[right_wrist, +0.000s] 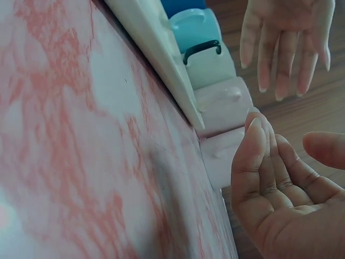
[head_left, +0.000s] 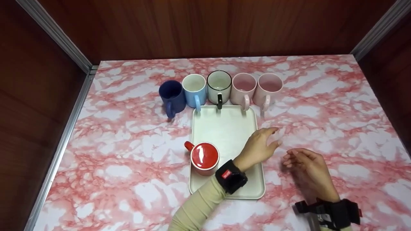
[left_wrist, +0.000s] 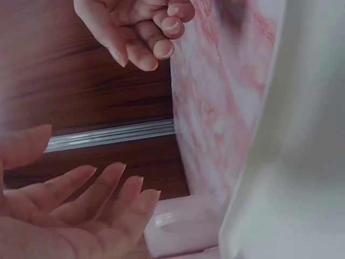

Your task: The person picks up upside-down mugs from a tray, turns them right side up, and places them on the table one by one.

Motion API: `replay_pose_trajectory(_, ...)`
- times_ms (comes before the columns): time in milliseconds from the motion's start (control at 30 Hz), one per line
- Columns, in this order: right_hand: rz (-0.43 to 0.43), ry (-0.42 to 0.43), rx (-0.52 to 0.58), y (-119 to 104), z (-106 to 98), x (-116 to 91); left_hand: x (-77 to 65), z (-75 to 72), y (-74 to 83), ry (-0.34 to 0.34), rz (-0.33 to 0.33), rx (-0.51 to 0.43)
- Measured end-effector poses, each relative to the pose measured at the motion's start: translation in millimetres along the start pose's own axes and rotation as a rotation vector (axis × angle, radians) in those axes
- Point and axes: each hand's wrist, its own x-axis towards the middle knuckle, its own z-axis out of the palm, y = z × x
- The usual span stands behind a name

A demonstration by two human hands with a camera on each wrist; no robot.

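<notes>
My left hand [head_left: 257,147] is held above the right side of a cream tray [head_left: 221,128], empty, its thumb and fingers spread apart. My right hand [head_left: 310,166] hovers to the right of the tray, fingers loosely bent with nothing in them. Both palms turn toward each other across a gap, as the right wrist view also shows. On the tray's left side stands a red mug [head_left: 205,157] with a pale rim and a red handle pointing to the upper left. It is left of my left wrist.
Along the tray's far end runs a row of mugs: dark blue [head_left: 175,99], light blue [head_left: 195,93], white with black rim and handle [head_left: 218,89], and two pink ones [head_left: 244,91]. Their handles face me. Wood panels [head_left: 205,29] enclose the pink-and-white marbled table [head_left: 128,134].
</notes>
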Motion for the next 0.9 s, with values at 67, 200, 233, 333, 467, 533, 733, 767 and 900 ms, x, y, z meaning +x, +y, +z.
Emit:
replay_pose_trajectory(67,0.0,0.003,-0.009,-0.6,-0.2,-0.3,-5.9,-4.1,3.3,-0.035,0.008,0.025)
replay_pose_trajectory(200,0.001,0.0,-0.024,-2.1,0.5,-0.4,-16.2,-10.4,7.8,-0.067,0.045,0.081)
replay_pose_trajectory(233,0.001,-0.002,-0.026,-2.4,0.8,-0.4,-18.7,-11.9,8.7,-0.072,0.06,0.096)
replay_pose_trajectory(333,-0.001,-0.005,-0.034,-3.0,0.6,-0.6,-25.7,-17.3,9.8,-0.091,0.114,0.147)
replay_pose_trajectory(467,-0.001,0.001,-0.039,-3.1,-0.4,-1.2,-35.6,-27.1,9.3,-0.165,0.157,0.184)
replay_pose_trajectory(533,-0.003,-0.002,-0.039,-2.9,-0.6,-1.3,-41.0,-32.7,8.1,-0.208,0.168,0.2)
replay_pose_trajectory(733,-0.021,-0.013,-0.042,-3.6,0.2,-1.2,-58.4,-49.5,3.7,-0.203,0.217,0.228)
replay_pose_trajectory(767,-0.019,-0.017,-0.039,-3.9,0.4,-1.3,-61.4,-52.6,3.0,-0.196,0.219,0.224)
replay_pose_trajectory(900,-0.011,-0.023,-0.025,-4.6,1.3,-1.3,-75.7,-66.7,-1.0,-0.185,0.204,0.205)
